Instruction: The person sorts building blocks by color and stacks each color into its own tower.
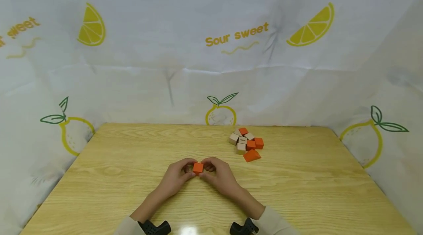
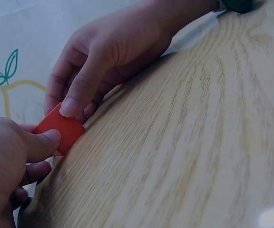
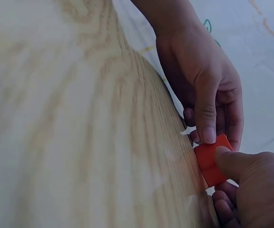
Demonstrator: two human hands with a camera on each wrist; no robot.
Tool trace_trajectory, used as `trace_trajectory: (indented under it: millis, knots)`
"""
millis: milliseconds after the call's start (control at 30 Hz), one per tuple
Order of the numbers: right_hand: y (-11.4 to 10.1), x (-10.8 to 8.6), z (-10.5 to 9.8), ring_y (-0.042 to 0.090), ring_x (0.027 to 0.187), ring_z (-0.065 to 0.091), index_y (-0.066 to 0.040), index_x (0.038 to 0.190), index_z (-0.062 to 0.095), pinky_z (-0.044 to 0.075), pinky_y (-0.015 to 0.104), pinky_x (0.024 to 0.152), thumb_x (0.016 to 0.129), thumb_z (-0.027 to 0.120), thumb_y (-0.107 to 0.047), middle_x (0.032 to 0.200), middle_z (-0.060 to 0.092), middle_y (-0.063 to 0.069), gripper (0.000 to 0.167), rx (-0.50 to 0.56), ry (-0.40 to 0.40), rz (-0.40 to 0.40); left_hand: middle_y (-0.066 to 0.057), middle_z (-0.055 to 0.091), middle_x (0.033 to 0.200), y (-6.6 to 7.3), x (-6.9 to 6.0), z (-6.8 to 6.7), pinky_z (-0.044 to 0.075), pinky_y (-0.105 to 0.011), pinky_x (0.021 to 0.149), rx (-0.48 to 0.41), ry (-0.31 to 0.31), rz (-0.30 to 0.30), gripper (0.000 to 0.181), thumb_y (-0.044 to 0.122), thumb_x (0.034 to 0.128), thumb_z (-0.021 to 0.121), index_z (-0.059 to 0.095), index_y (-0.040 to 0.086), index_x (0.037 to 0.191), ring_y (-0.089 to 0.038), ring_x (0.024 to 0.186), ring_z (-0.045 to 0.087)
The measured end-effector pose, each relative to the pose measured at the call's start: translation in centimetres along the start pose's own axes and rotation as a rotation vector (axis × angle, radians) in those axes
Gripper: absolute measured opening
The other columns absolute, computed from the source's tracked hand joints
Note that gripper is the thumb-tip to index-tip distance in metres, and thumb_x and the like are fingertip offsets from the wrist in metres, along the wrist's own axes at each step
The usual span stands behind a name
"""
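Near the middle of the table, an orange block point(image 1: 198, 169) sits between both hands. My left hand point(image 1: 176, 178) pinches its left side with thumb and fingers, and my right hand point(image 1: 222, 177) does the same on the right. In the left wrist view, both thumbs press the near face of the orange block point(image 2: 66, 132). A faint line crosses that face of the orange block point(image 3: 207, 159) in the right wrist view; whether it is a seam between two pieces, I cannot tell. The fingers hide the block's sides.
A cluster of plain wooden and orange blocks point(image 1: 241, 148) lies beyond my right hand. Among them, an orange wedge-shaped block point(image 1: 252, 155) is closest to me. The wooden table point(image 1: 314, 183) meets a white lemon-print sheet point(image 1: 148, 91) at its back and sides.
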State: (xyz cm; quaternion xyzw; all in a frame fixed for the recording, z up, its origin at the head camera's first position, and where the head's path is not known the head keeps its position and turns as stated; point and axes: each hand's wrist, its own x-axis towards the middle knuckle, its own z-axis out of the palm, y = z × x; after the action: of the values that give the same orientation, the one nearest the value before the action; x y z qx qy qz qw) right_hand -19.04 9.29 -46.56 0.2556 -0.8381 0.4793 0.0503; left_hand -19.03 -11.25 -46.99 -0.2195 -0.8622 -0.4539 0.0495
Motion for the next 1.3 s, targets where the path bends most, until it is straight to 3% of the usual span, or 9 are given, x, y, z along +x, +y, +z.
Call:
trace_trajectory:
  millis: [233,633,900,1067,1300]
  knots:
    - [-0.6,-0.2,0.6,0.018,0.089,0.06,-0.006,0.113,0.062,0.049,0.03,0.079,0.085,0.074,-0.02,0.1,0.063,0.004,0.033,-0.03,0.0,0.006,0.008,0.055,0.08,-0.2,-0.7,-0.6,0.042,-0.025,0.059,-0.018,-0.02,-0.015,0.037,0.015,0.086,0.071,0.062,0.012,0.122,-0.009,0.068,0.049]
    - [-0.5,-0.3,0.4,0.016,0.089,0.06,-0.006,0.116,0.063,0.049,0.029,0.078,0.086,0.073,-0.021,0.102,0.064,0.004,0.035,-0.047,0.007,-0.004,0.008,0.053,0.081,-0.3,-0.8,-0.5,0.038,-0.024,0.056,0.004,0.026,-0.014,0.033,0.017,0.0836,0.074,0.064,0.017,0.115,-0.009,0.065,0.043]
    - [-0.6,-0.2,0.2,0.019,0.092,0.059,-0.004,0.122,0.06,0.049,0.032,0.08,0.088,0.071,-0.025,0.106,0.063,0.005,0.042,-0.015,-0.018,0.0,0.007,0.053,0.082,-0.4,-1.0,-0.5,0.038,-0.025,0.057,-0.002,0.025,-0.006,0.033,0.017,0.083,0.074,0.064,0.016,0.115,-0.01,0.066,0.043]
    - [-0.9,0.2,-1.1,0.019,0.091,0.06,-0.003,0.123,0.059,0.051,0.034,0.08,0.09,0.068,-0.03,0.108,0.063,0.007,0.044,0.036,0.007,0.034,0.007,0.053,0.082,-0.3,-0.9,-0.6,0.038,-0.024,0.057,0.003,0.029,-0.005,0.034,0.015,0.082,0.075,0.064,0.015,0.115,-0.01,0.065,0.042]
    - [-0.4,0.8,-4.9,0.017,0.088,0.06,-0.008,0.116,0.065,0.051,0.034,0.079,0.09,0.068,-0.021,0.105,0.065,0.009,0.029,0.017,0.143,0.014,0.006,0.054,0.083,-0.2,-0.9,-0.5,0.038,-0.024,0.057,-0.001,0.015,-0.014,0.034,0.018,0.0827,0.074,0.064,0.015,0.115,-0.01,0.065,0.042]
